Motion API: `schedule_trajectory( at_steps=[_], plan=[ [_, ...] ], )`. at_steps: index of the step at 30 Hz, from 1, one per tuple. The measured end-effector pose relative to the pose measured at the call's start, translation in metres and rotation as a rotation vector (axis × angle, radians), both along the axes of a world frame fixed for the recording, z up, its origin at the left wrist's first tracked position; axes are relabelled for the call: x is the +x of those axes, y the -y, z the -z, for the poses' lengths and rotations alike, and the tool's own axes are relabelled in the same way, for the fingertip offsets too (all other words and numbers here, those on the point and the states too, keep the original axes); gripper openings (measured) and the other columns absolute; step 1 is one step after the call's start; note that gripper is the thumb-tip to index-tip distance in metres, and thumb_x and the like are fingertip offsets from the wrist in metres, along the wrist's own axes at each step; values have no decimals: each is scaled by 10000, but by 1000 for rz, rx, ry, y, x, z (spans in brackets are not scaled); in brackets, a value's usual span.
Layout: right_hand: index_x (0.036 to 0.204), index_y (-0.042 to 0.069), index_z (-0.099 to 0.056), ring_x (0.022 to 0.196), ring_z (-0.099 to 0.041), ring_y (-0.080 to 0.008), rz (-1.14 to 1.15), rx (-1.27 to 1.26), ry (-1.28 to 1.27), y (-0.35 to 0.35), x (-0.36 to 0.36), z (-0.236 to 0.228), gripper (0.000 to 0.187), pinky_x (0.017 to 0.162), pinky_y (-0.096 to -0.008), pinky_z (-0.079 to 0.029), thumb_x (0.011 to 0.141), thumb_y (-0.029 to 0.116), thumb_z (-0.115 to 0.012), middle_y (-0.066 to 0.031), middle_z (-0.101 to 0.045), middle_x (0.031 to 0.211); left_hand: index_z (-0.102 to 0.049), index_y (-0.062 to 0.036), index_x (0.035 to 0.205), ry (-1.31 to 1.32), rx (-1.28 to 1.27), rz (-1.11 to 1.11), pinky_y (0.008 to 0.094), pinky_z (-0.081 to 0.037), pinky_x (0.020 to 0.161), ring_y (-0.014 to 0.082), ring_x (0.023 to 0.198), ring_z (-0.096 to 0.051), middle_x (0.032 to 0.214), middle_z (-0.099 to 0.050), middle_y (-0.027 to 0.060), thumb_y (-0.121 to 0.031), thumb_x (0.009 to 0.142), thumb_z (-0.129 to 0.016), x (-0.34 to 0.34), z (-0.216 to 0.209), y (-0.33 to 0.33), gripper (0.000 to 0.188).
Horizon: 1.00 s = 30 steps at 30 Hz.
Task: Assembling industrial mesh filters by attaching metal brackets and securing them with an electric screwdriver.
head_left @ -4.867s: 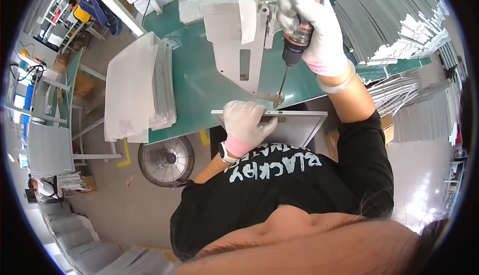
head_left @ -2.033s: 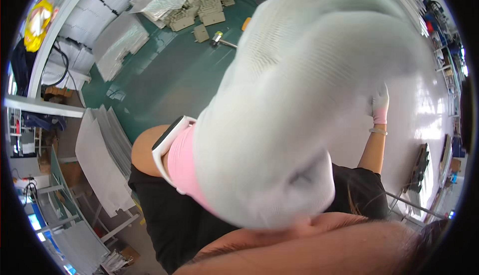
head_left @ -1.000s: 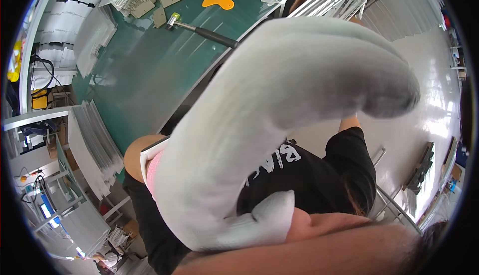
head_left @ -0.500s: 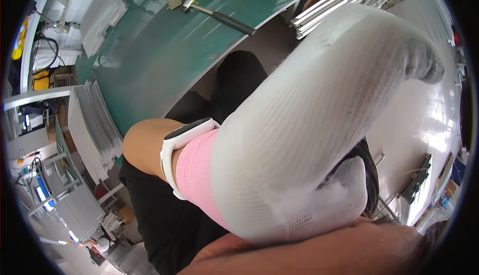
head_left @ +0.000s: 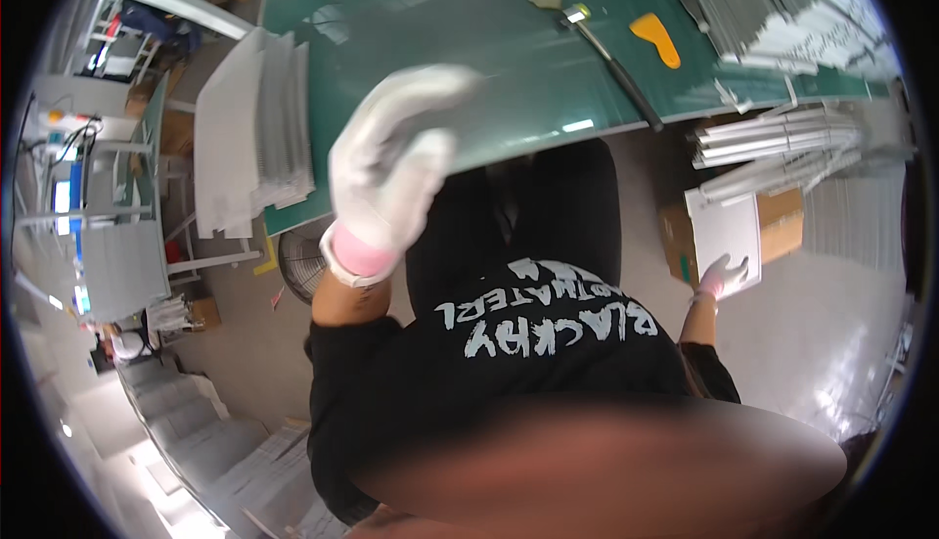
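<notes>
Both my hands wear white knit gloves with pink cuffs. My left hand [head_left: 393, 162] is raised over the near edge of the green table [head_left: 411, 40], its fingers curved and apart from the thumb, with nothing between them. Around that wrist is a white watch band [head_left: 342, 267]. Low at my right side, my right hand [head_left: 724, 277] grips the near edge of a flat white panel [head_left: 726, 231]. The panel lies across or just above a cardboard box [head_left: 781, 221]; whether they touch I cannot tell.
On the table lie a black-handled hammer [head_left: 621, 79] and an orange scraper [head_left: 657, 40]. Stacked thin panels [head_left: 235, 138] stand at its left end, more grey panels [head_left: 758, 6] at its right. White strips [head_left: 773, 138] jut out above the box. A floor fan [head_left: 298, 260] stands below left.
My left arm, which filled the view close up, has swung down and left, to the table edge. My right hand and the white panel have come into sight at the right.
</notes>
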State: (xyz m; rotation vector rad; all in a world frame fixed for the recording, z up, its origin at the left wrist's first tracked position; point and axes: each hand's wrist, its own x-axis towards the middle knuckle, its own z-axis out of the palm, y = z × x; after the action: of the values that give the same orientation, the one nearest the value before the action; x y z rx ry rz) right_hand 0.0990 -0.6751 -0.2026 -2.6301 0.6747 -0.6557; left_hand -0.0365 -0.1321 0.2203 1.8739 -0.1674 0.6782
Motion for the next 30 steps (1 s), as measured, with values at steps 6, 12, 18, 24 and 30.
schedule_trajectory(
  at_steps=[6,12,18,24,30],
  plan=[
    [1406,-9,-446,1303,-430,-407,-385,88,227,-93,23,-78,539,1112,-502,-337,904,120,-594,-251,-434,1405,-550,-50,1298,-797,1234,-1063,489,-389,1062,359,1262,-493,1310,-566,173,-229,698,-802,-178,36,-154,675],
    [1188,36,-610,1236,-476,-381,-902,-276,577,-223,53,-184,400,1084,-581,-304,795,40,-681,-166,-573,1236,-631,-74,1215,-606,1281,-798,485,-341,1104,312,1186,-564,1189,-642,145,-125,897,-571,-240,22,-231,328],
    [1068,106,-663,1239,-469,-345,-1213,-183,721,-327,21,-257,352,1105,-633,-234,724,35,-687,-94,-569,1180,-631,-62,1234,-7,1231,-1247,517,-302,1133,350,1214,-546,1233,-641,165,-77,946,-524,-207,-69,-169,308],
    [1115,82,-639,1221,-467,-386,-1421,134,605,-404,14,-295,416,1108,-627,-229,705,62,-708,-123,-566,1184,-588,-13,1141,-323,946,-329,448,-387,1047,349,1199,-518,1198,-587,169,-20,701,-621,-61,8,-70,442],
    [1351,114,-537,1391,-372,-356,-1664,-182,-124,-485,71,-239,516,1153,-545,-232,868,288,-586,-146,-460,1462,-575,-21,1234,-531,881,-47,466,-404,1037,404,1186,-536,1259,-584,220,-289,893,-575,53,139,-38,433]
  ],
)
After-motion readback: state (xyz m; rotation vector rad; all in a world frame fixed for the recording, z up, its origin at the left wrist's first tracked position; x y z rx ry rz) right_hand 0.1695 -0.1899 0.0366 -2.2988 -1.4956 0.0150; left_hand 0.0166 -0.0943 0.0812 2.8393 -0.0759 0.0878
